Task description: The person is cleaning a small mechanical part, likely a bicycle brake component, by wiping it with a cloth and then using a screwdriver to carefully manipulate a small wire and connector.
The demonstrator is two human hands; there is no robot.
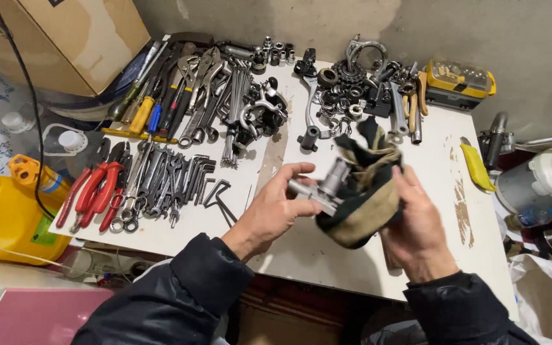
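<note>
My left hand (275, 211) grips a small grey metal part (324, 185) with a cylindrical hub and a flat arm, held above the white table (301, 252). My right hand (416, 223) clutches a dirty tan and black rag (362, 195) that wraps against the right side of the metal part. Both arms are in dark sleeves. The part's far side is hidden in the rag.
Rows of pliers with red handles (97, 191), wrenches and hex keys (174, 182), screwdrivers (151, 108) and a pile of bike parts and sprockets (349, 89) cover the table's far half. A yellow jug (7, 217) stands left, a yellow utility knife (477, 167) right, a cardboard box (71, 38) behind.
</note>
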